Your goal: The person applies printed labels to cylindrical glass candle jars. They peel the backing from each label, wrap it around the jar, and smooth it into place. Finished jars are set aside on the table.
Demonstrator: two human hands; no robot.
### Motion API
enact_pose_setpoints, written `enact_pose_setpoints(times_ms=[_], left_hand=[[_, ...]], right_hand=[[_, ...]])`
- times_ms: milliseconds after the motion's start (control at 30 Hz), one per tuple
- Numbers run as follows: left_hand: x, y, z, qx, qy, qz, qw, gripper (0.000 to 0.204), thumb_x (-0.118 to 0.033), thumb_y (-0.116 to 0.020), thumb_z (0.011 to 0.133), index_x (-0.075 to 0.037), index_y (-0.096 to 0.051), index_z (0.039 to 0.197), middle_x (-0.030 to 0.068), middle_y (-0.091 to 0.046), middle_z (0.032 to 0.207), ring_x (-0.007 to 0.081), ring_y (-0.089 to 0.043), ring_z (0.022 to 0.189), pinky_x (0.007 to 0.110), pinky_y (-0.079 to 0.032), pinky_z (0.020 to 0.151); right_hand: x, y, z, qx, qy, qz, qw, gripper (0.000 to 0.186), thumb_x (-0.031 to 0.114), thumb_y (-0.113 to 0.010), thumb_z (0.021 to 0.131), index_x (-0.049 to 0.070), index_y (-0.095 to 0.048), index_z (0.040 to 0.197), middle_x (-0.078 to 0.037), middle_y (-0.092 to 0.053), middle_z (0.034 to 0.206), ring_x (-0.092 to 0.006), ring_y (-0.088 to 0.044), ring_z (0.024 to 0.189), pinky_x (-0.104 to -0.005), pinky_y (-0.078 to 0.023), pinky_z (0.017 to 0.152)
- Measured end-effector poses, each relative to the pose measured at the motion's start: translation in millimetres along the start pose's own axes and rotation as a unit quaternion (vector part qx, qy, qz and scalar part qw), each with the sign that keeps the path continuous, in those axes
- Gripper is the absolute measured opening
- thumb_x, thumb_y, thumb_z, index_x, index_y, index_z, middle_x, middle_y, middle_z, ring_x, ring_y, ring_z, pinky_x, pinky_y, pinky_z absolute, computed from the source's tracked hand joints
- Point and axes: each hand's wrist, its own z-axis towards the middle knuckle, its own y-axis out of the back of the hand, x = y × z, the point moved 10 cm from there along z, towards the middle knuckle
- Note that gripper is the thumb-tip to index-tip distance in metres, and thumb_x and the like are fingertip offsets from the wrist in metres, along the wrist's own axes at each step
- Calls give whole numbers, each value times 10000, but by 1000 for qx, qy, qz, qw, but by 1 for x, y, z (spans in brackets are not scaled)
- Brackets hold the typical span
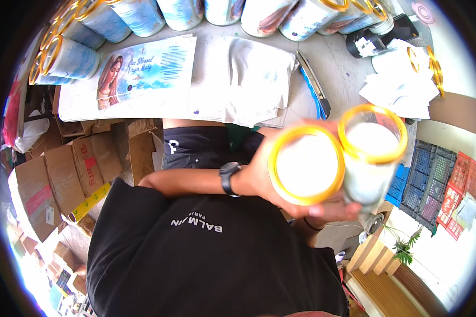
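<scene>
Two clear glass candle jars with gold rims and a white, wax-like fill are held up side by side at the right, over the table's near edge. My left hand (255, 170), with a dark watch at its wrist, is wrapped round the left candle jar (307, 165), whose open top faces up. My right hand (330, 210) is closed at the lower part of the right candle jar (372, 179), which tilts slightly. Some fingers are hidden behind the jars, and the hands are a little blurred.
Gold-rimmed jars with blue labels (180, 13) line the table's far and left edges. A printed sheet (143, 71), a white cloth (259, 79) and a clipboard-like blue item (313, 87) lie before me. Loose papers (399, 87) are at right; cardboard boxes (66, 169) stand at left.
</scene>
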Motion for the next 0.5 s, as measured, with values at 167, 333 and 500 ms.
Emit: enact_pose_setpoints(times_ms=[167,333,500], left_hand=[[-43,60,17,-35,47,183,981,818,-248,-951,619,29,-595,1301,114,-683,1188,194,-665,1099,344,-512,993],[-51,68,37,-20,71,211,975,743,-267,-936,650,29,-610,1249,123,-694,1138,200,-680,1045,341,-522,964],[-36,115,33,-192,160,212,945,706,-454,-834,858,67,-552,1243,155,-711,1108,191,-672,1047,336,-529,943]], right_hand=[[-20,-49,8,159,-121,-190,961,902,226,-880,720,14,-340,1411,-141,-482,1324,-253,-526,1242,-417,-426,1074],[-14,-79,16,240,-77,-245,936,876,248,-819,821,-42,-332,1491,-160,-523,1357,-241,-542,1240,-366,-463,1024],[-20,-55,71,136,-57,-376,915,538,207,-694,949,-63,-499,1371,-138,-635,1199,-195,-616,1075,-337,-498,913]])
